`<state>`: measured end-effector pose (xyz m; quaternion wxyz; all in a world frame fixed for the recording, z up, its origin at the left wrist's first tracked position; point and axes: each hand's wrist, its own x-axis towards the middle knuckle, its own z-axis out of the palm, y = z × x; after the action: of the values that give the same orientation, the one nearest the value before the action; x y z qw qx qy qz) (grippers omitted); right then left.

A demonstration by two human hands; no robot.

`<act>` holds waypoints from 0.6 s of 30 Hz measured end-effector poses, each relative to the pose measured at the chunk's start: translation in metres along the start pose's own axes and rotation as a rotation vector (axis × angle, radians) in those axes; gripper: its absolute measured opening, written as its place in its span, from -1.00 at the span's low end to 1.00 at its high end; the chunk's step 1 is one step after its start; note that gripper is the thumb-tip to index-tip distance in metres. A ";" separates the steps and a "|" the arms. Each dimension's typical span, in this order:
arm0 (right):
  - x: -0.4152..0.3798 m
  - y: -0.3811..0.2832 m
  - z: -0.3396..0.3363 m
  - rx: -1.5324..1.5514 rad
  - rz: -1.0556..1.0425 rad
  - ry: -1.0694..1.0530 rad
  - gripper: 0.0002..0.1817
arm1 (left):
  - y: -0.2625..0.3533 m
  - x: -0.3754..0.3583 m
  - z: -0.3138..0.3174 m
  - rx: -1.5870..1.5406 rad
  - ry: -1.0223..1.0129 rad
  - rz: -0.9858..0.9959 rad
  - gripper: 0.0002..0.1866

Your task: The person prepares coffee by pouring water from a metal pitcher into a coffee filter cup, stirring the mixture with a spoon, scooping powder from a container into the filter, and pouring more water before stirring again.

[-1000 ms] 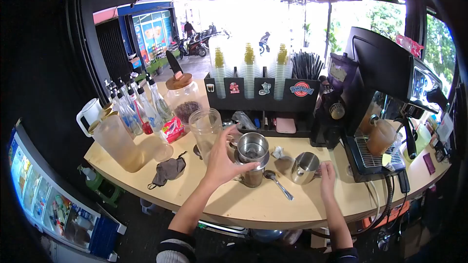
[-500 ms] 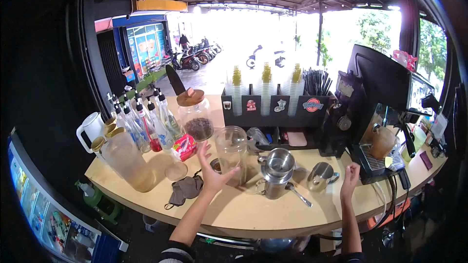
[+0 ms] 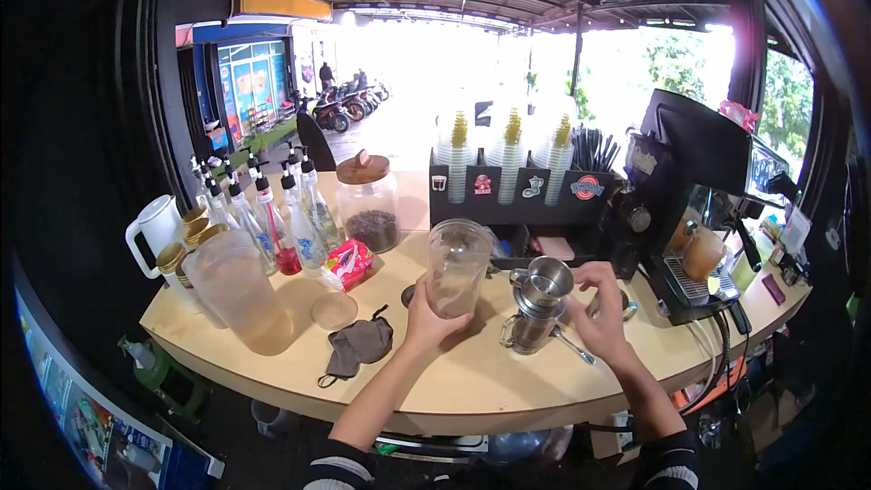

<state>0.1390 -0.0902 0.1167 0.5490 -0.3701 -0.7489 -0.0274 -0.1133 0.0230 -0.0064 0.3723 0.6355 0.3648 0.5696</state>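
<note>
plastic cup (image 3: 456,268) left of metal dripper (image 3: 542,283)

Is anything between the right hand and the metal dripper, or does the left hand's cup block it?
Nothing visible does. The right hand is beside the metal dripper, fingers at its rim. The left hand holds the clear plastic cup off to the dripper's left.
</note>
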 end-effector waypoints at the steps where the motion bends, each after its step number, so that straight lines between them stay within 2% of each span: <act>1: 0.006 -0.007 0.006 0.040 -0.053 -0.023 -0.69 | 0.005 -0.002 -0.004 0.129 0.048 0.038 0.10; 2: 0.011 -0.014 0.012 0.058 -0.043 -0.067 -0.69 | 0.006 -0.006 -0.009 0.261 0.098 0.068 0.09; 3: 0.018 -0.022 0.019 0.068 -0.039 -0.076 -0.69 | 0.005 -0.009 -0.012 0.266 0.105 0.057 0.09; 5: 0.032 -0.037 0.035 0.100 -0.131 -0.156 -0.68 | 0.006 -0.010 -0.014 0.309 0.200 0.252 0.10; 7: 0.044 -0.052 0.050 0.133 -0.113 -0.173 -0.74 | 0.022 -0.009 -0.013 0.249 0.156 0.225 0.10; 9: 0.056 -0.062 0.061 0.250 -0.225 -0.253 -0.82 | 0.022 -0.008 -0.009 0.234 0.240 0.398 0.07; 10: 0.060 -0.070 0.064 0.255 -0.162 -0.350 -0.87 | 0.022 -0.008 -0.010 0.237 0.230 0.389 0.07; 11: 0.063 -0.070 0.070 0.259 -0.148 -0.347 -0.87 | 0.022 -0.008 -0.011 0.245 0.216 0.452 0.05; 13: 0.067 -0.068 0.081 0.133 -0.247 -0.560 -0.86 | 0.025 -0.010 -0.011 0.252 0.190 0.581 0.00; 14: 0.069 -0.071 0.083 0.093 -0.208 -0.664 -0.80 | 0.027 -0.015 -0.014 0.416 0.159 0.543 0.03; 15: 0.069 -0.073 0.086 0.093 -0.199 -0.665 -0.80 | 0.024 -0.014 -0.013 0.413 0.153 0.536 0.03; 17: 0.069 -0.077 0.093 -0.133 -0.268 -0.806 -0.79 | 0.014 -0.010 -0.011 0.216 0.158 0.576 0.06; 18: 0.069 -0.078 0.097 -0.225 -0.219 -0.886 -0.78 | 0.011 -0.010 -0.010 0.214 0.155 0.572 0.06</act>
<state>0.0072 -0.0675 0.1655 0.1269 -0.3222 -0.9381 -0.0059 -0.1235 0.0095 -0.0005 0.0990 0.7026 0.2562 0.6564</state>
